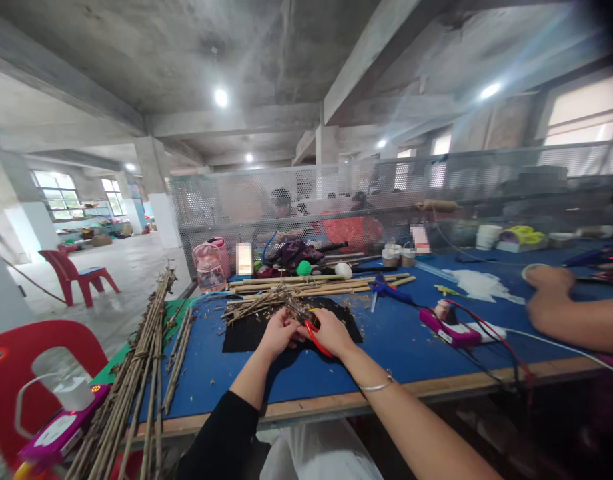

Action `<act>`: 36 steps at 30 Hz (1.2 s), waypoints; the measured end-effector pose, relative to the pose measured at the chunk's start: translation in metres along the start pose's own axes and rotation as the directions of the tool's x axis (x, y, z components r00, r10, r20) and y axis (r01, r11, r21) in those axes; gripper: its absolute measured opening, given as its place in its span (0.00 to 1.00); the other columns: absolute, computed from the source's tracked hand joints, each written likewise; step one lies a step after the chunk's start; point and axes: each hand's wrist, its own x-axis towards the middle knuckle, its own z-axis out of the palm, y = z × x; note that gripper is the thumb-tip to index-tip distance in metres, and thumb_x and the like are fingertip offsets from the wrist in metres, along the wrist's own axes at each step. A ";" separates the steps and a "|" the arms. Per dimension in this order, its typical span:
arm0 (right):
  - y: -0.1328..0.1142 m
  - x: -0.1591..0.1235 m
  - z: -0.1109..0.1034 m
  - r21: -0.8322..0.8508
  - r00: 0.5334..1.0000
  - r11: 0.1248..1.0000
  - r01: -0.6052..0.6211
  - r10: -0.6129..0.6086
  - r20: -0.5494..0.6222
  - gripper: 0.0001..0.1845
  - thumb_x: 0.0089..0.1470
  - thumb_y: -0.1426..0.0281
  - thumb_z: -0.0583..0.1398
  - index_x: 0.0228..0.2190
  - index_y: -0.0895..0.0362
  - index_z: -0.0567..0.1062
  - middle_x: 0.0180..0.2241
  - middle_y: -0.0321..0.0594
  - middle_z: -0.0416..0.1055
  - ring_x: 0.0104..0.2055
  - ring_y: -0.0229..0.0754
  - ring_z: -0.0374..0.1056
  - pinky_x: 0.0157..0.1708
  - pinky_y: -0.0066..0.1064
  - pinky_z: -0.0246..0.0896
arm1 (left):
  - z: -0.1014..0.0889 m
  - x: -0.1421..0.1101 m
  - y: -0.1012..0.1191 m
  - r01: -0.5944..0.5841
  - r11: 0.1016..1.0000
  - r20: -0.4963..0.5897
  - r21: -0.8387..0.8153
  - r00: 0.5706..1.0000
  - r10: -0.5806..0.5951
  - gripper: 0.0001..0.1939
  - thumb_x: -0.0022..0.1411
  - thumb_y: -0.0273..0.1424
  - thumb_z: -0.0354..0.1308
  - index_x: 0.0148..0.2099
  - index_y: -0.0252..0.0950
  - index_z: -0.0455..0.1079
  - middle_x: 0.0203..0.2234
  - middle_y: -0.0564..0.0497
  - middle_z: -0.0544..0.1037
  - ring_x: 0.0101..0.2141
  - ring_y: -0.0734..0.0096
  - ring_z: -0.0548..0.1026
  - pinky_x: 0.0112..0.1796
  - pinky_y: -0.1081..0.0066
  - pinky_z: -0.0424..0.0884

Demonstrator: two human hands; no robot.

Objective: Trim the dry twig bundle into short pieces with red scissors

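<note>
My right hand is wrapped round a pair of red-handled cutters, whose jaws point away from me toward a bundle of thin dry twigs. Close beside it, my left hand is closed in a pinch near the jaws; what lies between its fingers is too small to make out. Both hands are above a black cloth spread on the blue tabletop. Small brown scraps are scattered over the cloth and round its edges.
Long dry stalks overhang the table's left edge. Behind the cloth lie pale sticks and a blue glue gun. A purple power strip with cables sits at right, near another person's arm. A mesh partition closes the back.
</note>
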 end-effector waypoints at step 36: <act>-0.007 -0.001 -0.005 -0.043 0.996 0.998 -0.044 0.048 0.077 0.29 0.44 0.45 0.52 0.38 0.53 0.69 0.37 0.42 0.71 0.39 0.45 0.67 0.34 0.30 0.55 | 0.000 0.002 -0.002 -0.016 0.997 -0.032 -0.077 0.999 0.013 0.17 0.47 0.35 0.58 0.39 0.36 0.59 0.22 0.56 0.69 0.18 0.80 0.69 0.16 0.81 0.64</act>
